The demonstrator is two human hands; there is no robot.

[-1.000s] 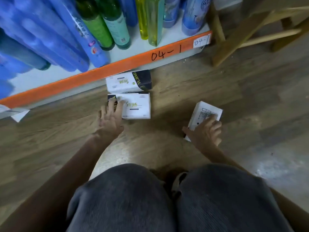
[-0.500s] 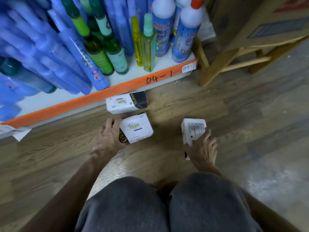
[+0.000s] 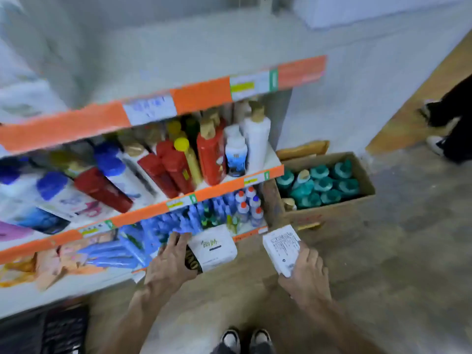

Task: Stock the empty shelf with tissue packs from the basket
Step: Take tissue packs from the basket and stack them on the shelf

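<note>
Head view: person now upright, shoes (image 3: 245, 341) showing at the bottom edge, where a second ago they were crouched at the floor with both packs lying on the boards. Left hand (image 3: 169, 267) is clamped round one end of a tissue pack (image 3: 215, 247), green-lettered face up; right hand (image 3: 305, 270) is clamped on the second tissue pack (image 3: 282, 247), printed back showing. Both packs are off the floor, held in front of the lowest shelf tier. The third pack that lay against the shelf base is no longer in frame. Reading: pickup finished, carry begun; placement not yet started. The top shelf (image 3: 163, 108) with the orange edge looks bare above its lip, probably the target, though motion blur makes that uncertain. Lower tiers crowded with bottles (image 3: 212, 154). Cardboard box (image 3: 329, 213) of teal-capped bottles to the right. Basket (image 3: 63, 328) possibly the dark mesh at lower left, cut off. Someone's legs (image 3: 454, 129) at far right.
</note>
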